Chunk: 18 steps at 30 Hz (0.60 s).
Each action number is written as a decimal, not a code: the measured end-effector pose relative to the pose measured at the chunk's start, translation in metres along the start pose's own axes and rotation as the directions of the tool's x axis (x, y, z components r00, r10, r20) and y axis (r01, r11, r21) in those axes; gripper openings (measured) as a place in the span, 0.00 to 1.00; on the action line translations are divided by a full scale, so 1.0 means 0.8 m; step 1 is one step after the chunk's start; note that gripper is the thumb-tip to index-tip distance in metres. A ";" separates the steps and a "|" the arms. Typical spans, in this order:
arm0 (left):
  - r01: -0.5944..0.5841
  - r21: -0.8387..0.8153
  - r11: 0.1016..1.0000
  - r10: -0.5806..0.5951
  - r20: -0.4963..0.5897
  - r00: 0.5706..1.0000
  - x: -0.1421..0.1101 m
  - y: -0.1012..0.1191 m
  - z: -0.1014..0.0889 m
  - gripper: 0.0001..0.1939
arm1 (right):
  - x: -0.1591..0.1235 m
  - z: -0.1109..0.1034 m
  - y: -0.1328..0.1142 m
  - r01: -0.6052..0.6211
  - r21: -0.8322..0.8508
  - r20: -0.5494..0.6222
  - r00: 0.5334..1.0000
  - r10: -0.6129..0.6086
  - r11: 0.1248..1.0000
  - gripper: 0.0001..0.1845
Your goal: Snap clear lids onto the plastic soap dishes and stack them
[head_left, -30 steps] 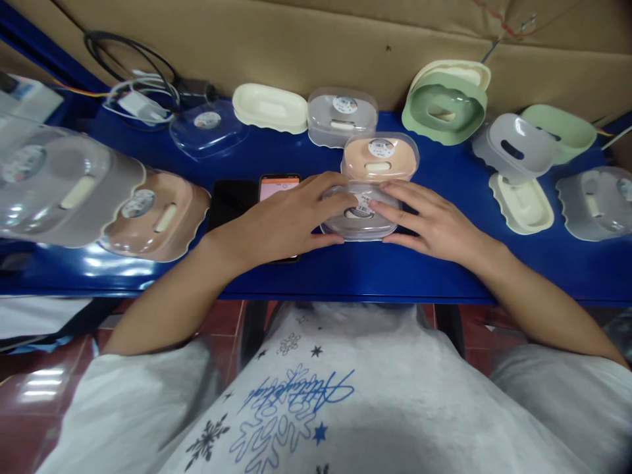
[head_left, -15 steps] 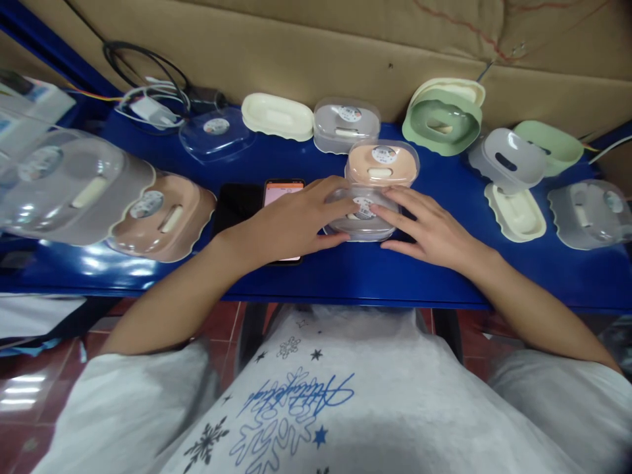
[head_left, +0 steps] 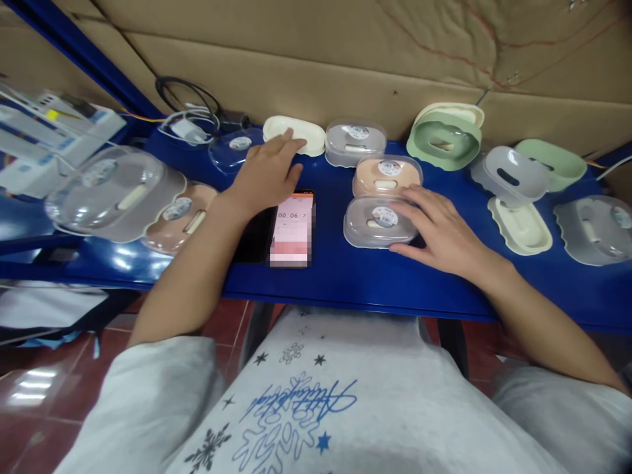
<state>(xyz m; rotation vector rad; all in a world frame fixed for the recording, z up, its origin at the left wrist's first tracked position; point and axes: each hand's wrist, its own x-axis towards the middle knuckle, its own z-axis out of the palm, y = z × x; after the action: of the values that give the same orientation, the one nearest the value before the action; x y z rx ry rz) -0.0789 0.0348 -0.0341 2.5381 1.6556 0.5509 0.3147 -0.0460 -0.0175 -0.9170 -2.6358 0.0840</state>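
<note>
My left hand [head_left: 274, 168] reaches over the back of the blue table, fingers stretched out and apart. Its fingertips are over or on a cream oval tray [head_left: 316, 138] with a wavy edge; whether they touch cannot be made out. My right hand [head_left: 439, 227] rests with spread fingers at the right end of a grey soap box [head_left: 355, 224] under a clear lid with a round sticker. Directly behind that box is a peach soap box [head_left: 365, 174], also clear-lidded. A phone [head_left: 289, 227] showing a timer lies between my hands.
A grey lidded box [head_left: 353, 151] stands behind the peach one. Green shells [head_left: 422, 148], an upright grey shell [head_left: 530, 168], a cream tray [head_left: 538, 240] and another lidded box [head_left: 587, 220] are right. Left are a clear lid [head_left: 230, 148], boxes [head_left: 113, 197], cables and a power strip [head_left: 106, 128].
My left hand has left the front grey box and moved left and back to the cream tray. My right hand stays at the box. The view has shifted slightly.
</note>
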 end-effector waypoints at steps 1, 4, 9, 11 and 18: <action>0.029 0.002 1.000 -0.029 0.003 1.000 0.003 -0.013 0.005 0.32 | 0.000 0.002 0.002 -0.006 0.006 0.012 1.000 0.006 1.000 0.40; 0.044 0.000 0.999 -0.044 -0.058 0.997 0.008 -0.039 0.017 0.32 | -0.001 0.007 0.005 -0.030 0.012 0.043 0.999 0.030 0.999 0.41; 0.085 0.102 0.991 -0.082 -0.033 0.996 0.006 -0.042 0.009 0.33 | -0.002 0.004 0.006 -0.041 -0.014 0.051 0.998 0.041 0.999 0.42; 0.079 0.154 0.985 -0.084 0.024 0.996 0.005 -0.038 0.004 0.32 | -0.001 0.003 0.008 -0.040 -0.019 0.051 0.998 0.041 0.999 0.42; 0.051 0.079 0.996 -0.033 -0.209 0.977 0.016 -0.047 0.014 0.24 | 0.002 0.016 0.014 -0.067 -0.027 -0.046 0.997 0.066 0.997 0.44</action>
<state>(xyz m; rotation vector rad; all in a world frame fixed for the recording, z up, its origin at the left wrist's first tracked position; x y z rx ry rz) -0.1036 0.0641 -0.0506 2.5735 1.8312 0.7839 0.3157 -0.0353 -0.0308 -1.0044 -2.5719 0.0423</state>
